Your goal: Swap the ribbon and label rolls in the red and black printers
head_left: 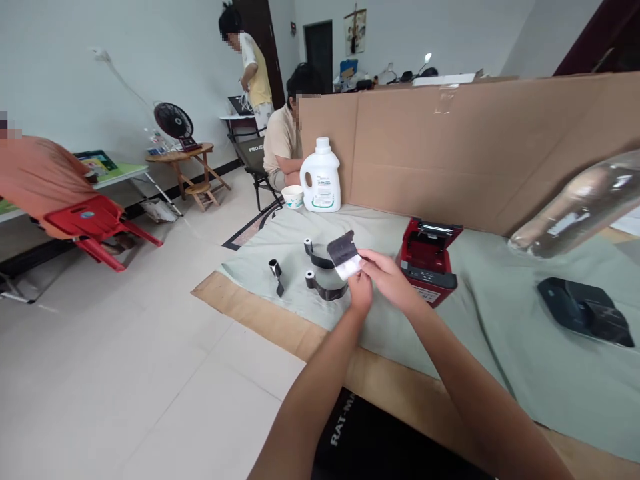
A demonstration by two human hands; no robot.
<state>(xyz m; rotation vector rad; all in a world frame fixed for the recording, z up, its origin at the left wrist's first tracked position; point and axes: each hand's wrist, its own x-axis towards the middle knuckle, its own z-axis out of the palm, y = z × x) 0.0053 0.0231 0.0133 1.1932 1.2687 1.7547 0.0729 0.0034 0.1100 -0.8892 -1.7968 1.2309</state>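
My left hand and my right hand meet over the green cloth, both pinched on a strip of dark ribbon with a white end. The strip curls up from black ribbon spools lying on the cloth just beyond my hands. A third small spool lies to the left. A red printer with its lid raised stands right beside my right hand.
A white jug and a small bowl stand at the table's far left corner. A cardboard wall backs the table. A black device lies at right. Two people are behind; red chair at left.
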